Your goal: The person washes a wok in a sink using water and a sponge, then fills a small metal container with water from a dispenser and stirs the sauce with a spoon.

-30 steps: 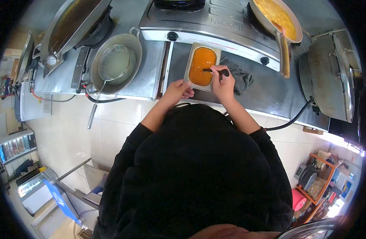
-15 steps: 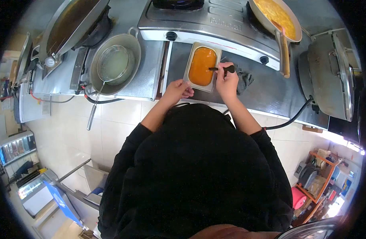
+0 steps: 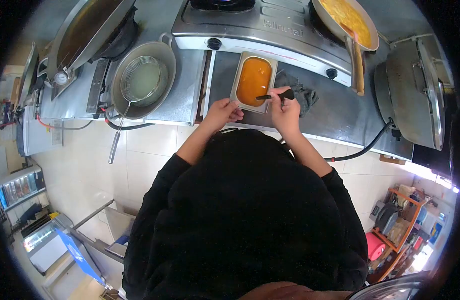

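A rectangular metal food pan [image 3: 237,75] of orange sauce [image 3: 254,77] sits on the counter just in front of the stove. My left hand [image 3: 222,114] is closed at the pan's near left corner, fingertips on its rim. In my right hand [image 3: 286,112] is a black-handled utensil [image 3: 287,94], pinched between thumb and fingers. Its dark shaft reaches left over the rim, and the end lies in the sauce, so I cannot tell its kind. A crumpled dark cloth [image 3: 305,96] lies beside the pan, partly behind my right hand.
A gas stove [image 3: 290,42] stands beyond the pan; a frying pan [image 3: 372,46] with yellow food and a wooden-handled utensil sits on it at right. Left, a pot [image 3: 168,65] holds a wire strainer [image 3: 124,117]. A large wok [image 3: 107,35] and a lidded pot [image 3: 407,95] flank the counter.
My right hand has shifted the utensil slightly toward me, so its tip is nearer the pan's near end. My left hand stays at the pan's corner.
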`<state>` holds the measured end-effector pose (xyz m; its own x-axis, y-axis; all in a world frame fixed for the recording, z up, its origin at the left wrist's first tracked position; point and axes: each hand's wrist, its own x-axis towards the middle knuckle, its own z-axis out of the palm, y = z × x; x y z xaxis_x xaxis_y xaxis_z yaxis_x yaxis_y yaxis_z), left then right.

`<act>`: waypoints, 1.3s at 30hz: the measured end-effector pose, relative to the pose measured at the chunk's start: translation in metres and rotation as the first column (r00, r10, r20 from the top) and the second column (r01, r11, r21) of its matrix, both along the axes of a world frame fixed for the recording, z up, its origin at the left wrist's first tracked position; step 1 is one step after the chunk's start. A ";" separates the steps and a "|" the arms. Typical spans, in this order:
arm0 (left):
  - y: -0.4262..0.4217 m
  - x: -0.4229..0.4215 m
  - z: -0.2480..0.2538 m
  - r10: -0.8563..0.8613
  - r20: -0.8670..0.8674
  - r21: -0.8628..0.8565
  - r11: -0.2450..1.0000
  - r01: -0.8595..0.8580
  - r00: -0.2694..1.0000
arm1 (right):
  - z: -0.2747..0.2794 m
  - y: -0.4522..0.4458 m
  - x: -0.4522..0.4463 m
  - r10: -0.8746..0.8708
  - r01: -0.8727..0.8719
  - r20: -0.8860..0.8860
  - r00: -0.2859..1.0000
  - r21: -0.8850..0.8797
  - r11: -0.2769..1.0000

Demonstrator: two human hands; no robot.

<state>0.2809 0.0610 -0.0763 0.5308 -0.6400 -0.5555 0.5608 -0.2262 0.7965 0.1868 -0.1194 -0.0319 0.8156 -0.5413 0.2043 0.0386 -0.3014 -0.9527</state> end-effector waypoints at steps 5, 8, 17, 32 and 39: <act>0.000 0.000 0.001 -0.001 0.004 0.005 1.000 0.000 1.000 | 0.001 0.002 0.002 -0.014 0.021 0.102 0.995 -0.071 0.997; -0.001 -0.002 0.002 0.039 0.005 -0.006 0.999 -0.039 0.999 | -0.004 0.007 0.003 0.000 0.003 0.076 0.997 -0.043 0.999; 0.000 0.001 -0.005 -0.001 -0.004 -0.008 1.000 0.001 1.000 | -0.004 0.003 -0.001 0.029 -0.021 0.030 0.999 -0.241 0.970; -0.003 -0.002 0.003 0.016 -0.024 -0.015 1.000 -0.017 1.000 | -0.002 -0.015 0.033 0.030 0.005 0.100 0.995 -0.329 0.944; -0.004 -0.002 0.002 0.018 -0.026 -0.013 1.000 -0.018 1.000 | -0.002 -0.023 0.033 0.054 0.005 0.110 0.993 -0.479 0.878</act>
<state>0.2787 0.0574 -0.0743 0.5278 -0.6381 -0.5606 0.5851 -0.2053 0.7845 0.2202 -0.1422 -0.0335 0.7817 -0.3340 0.5267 0.1530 -0.7161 -0.6811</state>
